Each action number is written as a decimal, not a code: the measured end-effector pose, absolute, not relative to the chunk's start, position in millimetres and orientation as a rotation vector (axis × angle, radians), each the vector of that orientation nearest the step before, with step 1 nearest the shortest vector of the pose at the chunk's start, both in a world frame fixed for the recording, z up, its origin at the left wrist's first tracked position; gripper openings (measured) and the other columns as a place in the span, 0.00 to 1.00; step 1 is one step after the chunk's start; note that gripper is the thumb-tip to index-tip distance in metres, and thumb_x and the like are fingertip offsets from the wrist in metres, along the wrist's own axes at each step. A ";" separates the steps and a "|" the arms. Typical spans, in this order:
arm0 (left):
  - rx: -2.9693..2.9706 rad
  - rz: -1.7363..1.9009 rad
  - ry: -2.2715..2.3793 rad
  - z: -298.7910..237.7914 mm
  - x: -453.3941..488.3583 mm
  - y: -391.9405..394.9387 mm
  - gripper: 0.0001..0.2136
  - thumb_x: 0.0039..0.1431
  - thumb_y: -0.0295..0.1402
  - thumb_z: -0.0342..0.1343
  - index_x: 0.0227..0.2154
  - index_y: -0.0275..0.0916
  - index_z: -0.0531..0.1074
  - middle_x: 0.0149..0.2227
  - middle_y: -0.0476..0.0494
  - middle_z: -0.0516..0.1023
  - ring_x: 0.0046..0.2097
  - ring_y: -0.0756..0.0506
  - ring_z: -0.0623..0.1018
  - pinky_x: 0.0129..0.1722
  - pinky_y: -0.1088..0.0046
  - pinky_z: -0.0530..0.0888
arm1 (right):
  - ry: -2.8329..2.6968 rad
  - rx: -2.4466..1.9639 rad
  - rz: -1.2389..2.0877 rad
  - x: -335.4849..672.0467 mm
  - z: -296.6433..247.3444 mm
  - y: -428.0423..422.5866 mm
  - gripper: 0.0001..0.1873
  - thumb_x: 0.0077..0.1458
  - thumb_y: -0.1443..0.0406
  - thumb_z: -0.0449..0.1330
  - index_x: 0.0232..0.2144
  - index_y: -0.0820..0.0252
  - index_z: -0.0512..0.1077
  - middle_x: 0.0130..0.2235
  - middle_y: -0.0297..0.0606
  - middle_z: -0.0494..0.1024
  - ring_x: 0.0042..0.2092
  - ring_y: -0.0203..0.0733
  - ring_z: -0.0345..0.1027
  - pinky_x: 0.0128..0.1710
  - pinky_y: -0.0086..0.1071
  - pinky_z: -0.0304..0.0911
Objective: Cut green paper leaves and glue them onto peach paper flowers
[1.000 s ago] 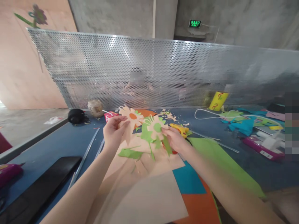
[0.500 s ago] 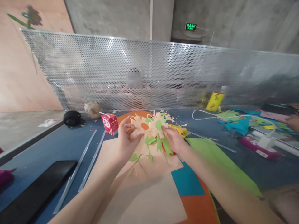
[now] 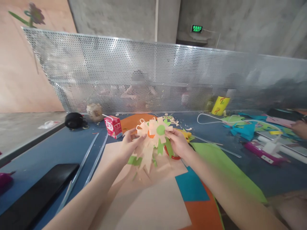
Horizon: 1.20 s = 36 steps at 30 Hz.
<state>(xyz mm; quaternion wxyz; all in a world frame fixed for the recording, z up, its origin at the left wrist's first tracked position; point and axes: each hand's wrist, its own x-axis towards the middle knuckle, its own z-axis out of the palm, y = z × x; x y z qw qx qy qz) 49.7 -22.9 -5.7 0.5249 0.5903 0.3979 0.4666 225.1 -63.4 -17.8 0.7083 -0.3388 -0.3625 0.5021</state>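
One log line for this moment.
left hand: at orange-centred flower, grip unclear; right hand: pinching green-centred flower; overlap: green-centred in front; below: peach paper

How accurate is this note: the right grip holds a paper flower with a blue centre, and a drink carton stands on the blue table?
Not quite. The head view shows that the paper flower in the right grip has a green centre, not a blue one. The rest holds: the drink carton stands on the blue table.
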 end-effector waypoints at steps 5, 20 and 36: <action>1.439 0.992 0.825 -9.8 45.2 -18.1 0.14 0.41 0.42 0.59 0.29 0.37 0.71 0.27 0.48 0.73 0.28 0.50 0.71 0.27 0.76 0.66 | -0.794 -0.779 1.112 224.1 -16.1 -63.4 0.09 0.32 0.65 0.66 0.22 0.59 0.72 0.23 0.31 0.75 0.26 0.36 0.67 0.30 0.30 0.63; 1.307 1.317 0.912 3.2 7.3 20.7 0.16 0.34 0.41 0.62 0.27 0.35 0.73 0.19 0.50 0.72 0.20 0.52 0.69 0.19 0.78 0.64 | -0.702 -0.900 0.987 244.9 -14.2 -63.2 0.09 0.33 0.64 0.65 0.23 0.60 0.72 0.22 0.31 0.76 0.23 0.35 0.68 0.25 0.28 0.62; 1.119 1.405 0.849 -2.9 7.1 22.8 0.13 0.35 0.39 0.62 0.22 0.35 0.70 0.18 0.50 0.70 0.20 0.52 0.70 0.22 0.76 0.69 | -0.790 -0.871 1.147 246.7 -20.7 -58.7 0.10 0.32 0.69 0.66 0.24 0.62 0.72 0.26 0.36 0.77 0.28 0.36 0.71 0.30 0.28 0.67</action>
